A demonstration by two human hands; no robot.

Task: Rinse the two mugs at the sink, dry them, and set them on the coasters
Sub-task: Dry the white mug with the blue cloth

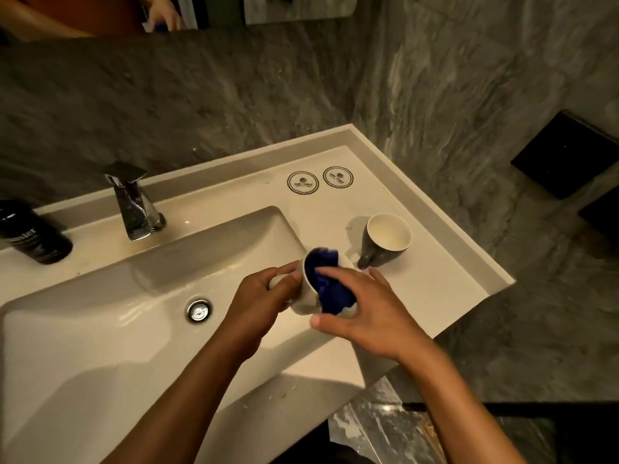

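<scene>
My left hand (258,296) grips a white mug (303,301) by its side and handle, tilted over the right rim of the sink basin (100,329). My right hand (365,313) holds a blue cloth (330,279) that is stuffed into the mug's mouth and spills over its rim. A second mug, dark grey outside and white inside (385,241), stands upright on the counter just right of the hands. Two round white coasters with black rings lie side by side near the back of the counter, the left coaster (302,182) and the right coaster (338,177); both are bare.
A chrome faucet (134,202) stands behind the basin, with a round metal drain (199,310) in the basin floor. A black bottle (31,231) lies at the left edge. The counter (435,289) ends at a raised lip on the right. Grey stone walls surround it.
</scene>
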